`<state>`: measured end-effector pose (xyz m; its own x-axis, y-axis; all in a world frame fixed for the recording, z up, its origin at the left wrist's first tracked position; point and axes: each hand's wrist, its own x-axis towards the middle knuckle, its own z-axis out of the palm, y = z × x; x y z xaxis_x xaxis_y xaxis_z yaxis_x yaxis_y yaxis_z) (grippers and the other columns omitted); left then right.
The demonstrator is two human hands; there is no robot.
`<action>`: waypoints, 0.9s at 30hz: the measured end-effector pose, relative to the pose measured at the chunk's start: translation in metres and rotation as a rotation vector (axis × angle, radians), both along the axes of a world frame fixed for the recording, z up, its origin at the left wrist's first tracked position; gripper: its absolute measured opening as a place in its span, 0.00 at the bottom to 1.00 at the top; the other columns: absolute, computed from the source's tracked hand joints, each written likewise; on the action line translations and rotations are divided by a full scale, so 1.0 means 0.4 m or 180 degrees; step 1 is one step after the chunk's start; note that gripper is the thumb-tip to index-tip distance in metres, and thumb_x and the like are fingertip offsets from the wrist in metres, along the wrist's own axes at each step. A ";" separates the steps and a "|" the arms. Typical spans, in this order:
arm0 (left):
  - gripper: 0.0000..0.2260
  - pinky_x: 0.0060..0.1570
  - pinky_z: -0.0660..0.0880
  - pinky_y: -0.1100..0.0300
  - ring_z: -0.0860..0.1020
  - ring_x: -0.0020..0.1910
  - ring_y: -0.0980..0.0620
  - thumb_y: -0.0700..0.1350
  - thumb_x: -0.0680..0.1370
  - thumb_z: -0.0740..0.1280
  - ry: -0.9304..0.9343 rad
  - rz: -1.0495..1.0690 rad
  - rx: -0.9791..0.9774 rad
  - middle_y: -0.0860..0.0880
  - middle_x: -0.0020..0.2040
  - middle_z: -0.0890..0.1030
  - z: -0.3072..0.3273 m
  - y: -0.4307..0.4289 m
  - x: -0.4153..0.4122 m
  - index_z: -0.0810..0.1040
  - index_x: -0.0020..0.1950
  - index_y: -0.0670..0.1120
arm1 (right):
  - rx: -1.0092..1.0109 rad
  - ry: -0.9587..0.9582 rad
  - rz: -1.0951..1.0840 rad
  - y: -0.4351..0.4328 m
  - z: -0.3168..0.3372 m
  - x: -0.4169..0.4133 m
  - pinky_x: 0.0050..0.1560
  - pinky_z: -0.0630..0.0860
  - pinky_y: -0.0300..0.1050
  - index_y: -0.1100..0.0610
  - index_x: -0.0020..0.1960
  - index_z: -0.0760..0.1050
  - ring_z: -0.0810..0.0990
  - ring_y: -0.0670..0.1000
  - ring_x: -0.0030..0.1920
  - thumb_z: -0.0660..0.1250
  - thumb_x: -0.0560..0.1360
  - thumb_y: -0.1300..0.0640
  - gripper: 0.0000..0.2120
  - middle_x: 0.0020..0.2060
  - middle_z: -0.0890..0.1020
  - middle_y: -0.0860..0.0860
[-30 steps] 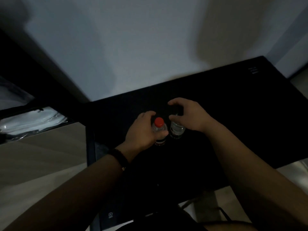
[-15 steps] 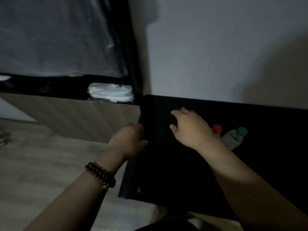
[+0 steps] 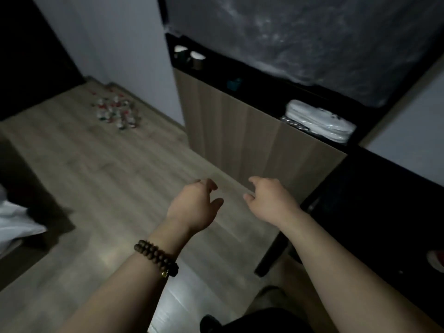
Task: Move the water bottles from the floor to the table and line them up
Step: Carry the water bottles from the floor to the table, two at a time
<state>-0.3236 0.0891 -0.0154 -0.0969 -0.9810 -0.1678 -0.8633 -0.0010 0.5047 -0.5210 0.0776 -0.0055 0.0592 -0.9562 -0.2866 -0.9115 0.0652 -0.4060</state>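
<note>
- my left grip (image 3: pixel 192 207) and right grip (image 3: pixel 271 203) hang side by side over the floor (image 3: pixel 96 179), fingers loosely curled, holding nothing.
- the water bottles (image 3: pixel 116 114) sit in a blurred cluster on the floor, far ahead and left of both grips.
- the dark tabletop (image 3: pixel 384 212) lies just right of the right grip.
- a bead bracelet (image 3: pixel 156 259) circles my left wrist.

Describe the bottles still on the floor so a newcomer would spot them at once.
Start at the wooden floor and follow it to the far end, where it meets the pale wall. There, left of the wood-fronted cabinet, sits a tight cluster of small clear bottles. Their red and green caps stand out as bright specks against the boards.
</note>
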 end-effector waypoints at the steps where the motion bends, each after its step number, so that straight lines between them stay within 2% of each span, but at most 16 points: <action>1: 0.18 0.54 0.80 0.52 0.80 0.53 0.52 0.55 0.78 0.70 0.0027 0.0126 -0.0002 0.51 0.60 0.80 0.002 -0.003 0.054 0.77 0.67 0.51 | 0.0026 -0.0003 0.0101 -0.013 -0.002 0.057 0.58 0.79 0.55 0.55 0.68 0.73 0.80 0.57 0.58 0.64 0.80 0.47 0.20 0.61 0.80 0.54; 4: 0.17 0.51 0.79 0.56 0.80 0.52 0.53 0.55 0.79 0.69 0.0115 0.0464 -0.0039 0.53 0.59 0.80 -0.001 -0.021 0.203 0.77 0.65 0.52 | 0.0026 0.0075 0.0407 -0.069 -0.012 0.208 0.56 0.80 0.54 0.55 0.65 0.75 0.81 0.58 0.55 0.65 0.79 0.47 0.18 0.57 0.82 0.55; 9: 0.14 0.48 0.75 0.61 0.80 0.49 0.55 0.55 0.78 0.70 0.0239 0.0905 -0.0027 0.55 0.55 0.81 -0.027 -0.098 0.409 0.79 0.62 0.52 | 0.0115 0.0068 0.0718 -0.200 -0.052 0.420 0.58 0.80 0.57 0.58 0.68 0.74 0.81 0.60 0.59 0.65 0.79 0.48 0.21 0.60 0.81 0.58; 16: 0.13 0.45 0.72 0.64 0.80 0.46 0.58 0.54 0.78 0.69 0.0263 0.1190 0.0056 0.57 0.52 0.80 -0.075 -0.367 0.701 0.79 0.61 0.52 | 0.0076 -0.0159 0.0854 -0.512 -0.124 0.714 0.58 0.80 0.54 0.58 0.67 0.75 0.81 0.61 0.58 0.67 0.78 0.48 0.21 0.59 0.82 0.59; 21: 0.14 0.47 0.77 0.63 0.80 0.47 0.60 0.55 0.80 0.68 0.0205 0.1300 0.0259 0.56 0.56 0.81 -0.061 -0.587 0.911 0.78 0.63 0.53 | 0.0100 -0.0202 0.0929 -0.770 -0.112 0.913 0.62 0.78 0.49 0.57 0.71 0.73 0.80 0.59 0.62 0.67 0.78 0.48 0.24 0.63 0.81 0.58; 23: 0.13 0.50 0.79 0.61 0.80 0.48 0.60 0.54 0.80 0.68 0.0192 0.1370 0.0294 0.56 0.56 0.81 -0.052 -0.660 0.993 0.78 0.63 0.53 | 0.0086 -0.0188 0.1049 -0.866 -0.100 0.995 0.61 0.77 0.47 0.57 0.70 0.74 0.80 0.58 0.62 0.67 0.78 0.49 0.24 0.62 0.81 0.57; 27: 0.14 0.53 0.80 0.56 0.81 0.50 0.57 0.53 0.80 0.68 0.0281 0.1543 0.0312 0.54 0.57 0.82 -0.032 -0.790 1.142 0.78 0.64 0.51 | 0.0118 -0.0165 0.1139 -1.027 -0.077 1.163 0.59 0.78 0.49 0.58 0.68 0.75 0.81 0.59 0.60 0.67 0.79 0.49 0.21 0.62 0.81 0.57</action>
